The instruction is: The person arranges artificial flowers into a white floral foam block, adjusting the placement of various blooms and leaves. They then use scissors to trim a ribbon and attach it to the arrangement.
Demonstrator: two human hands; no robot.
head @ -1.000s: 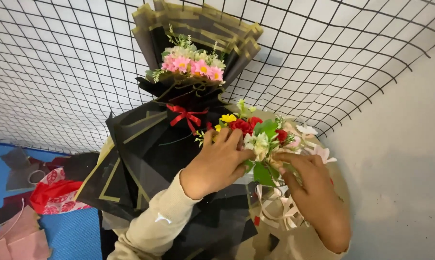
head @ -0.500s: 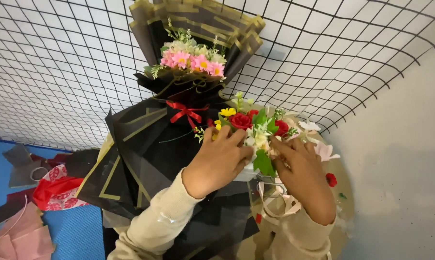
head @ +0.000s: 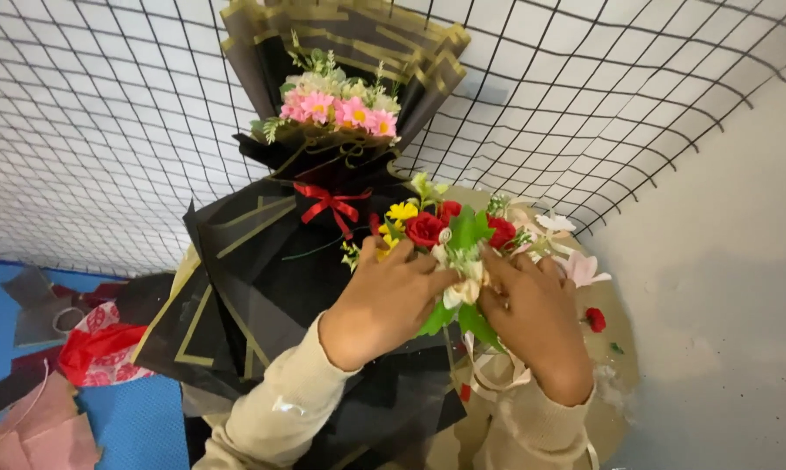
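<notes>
Both hands close their grip on a small flower cluster point(head: 452, 239) of red roses, a yellow bloom and green leaves: the left hand point(head: 386, 300) curls its fingers against the cluster's left side, and the right hand point(head: 532, 318) presses in from the right, fingertips among the stems. The cluster sits on a round tan board point(head: 615, 383), just beside a black-and-gold wrapped bouquet point(head: 332, 113) with pink daisies and a red ribbon bow point(head: 330, 204), which leans on a wire mesh panel point(head: 106, 104). A loose red rose point(head: 595, 318) lies on the board near the right hand, and red wrapping scraps point(head: 97, 348) lie on the blue floor point(head: 136, 426) well to the left.

Flower stems point(head: 450, 318) hidden behind hands.
</notes>
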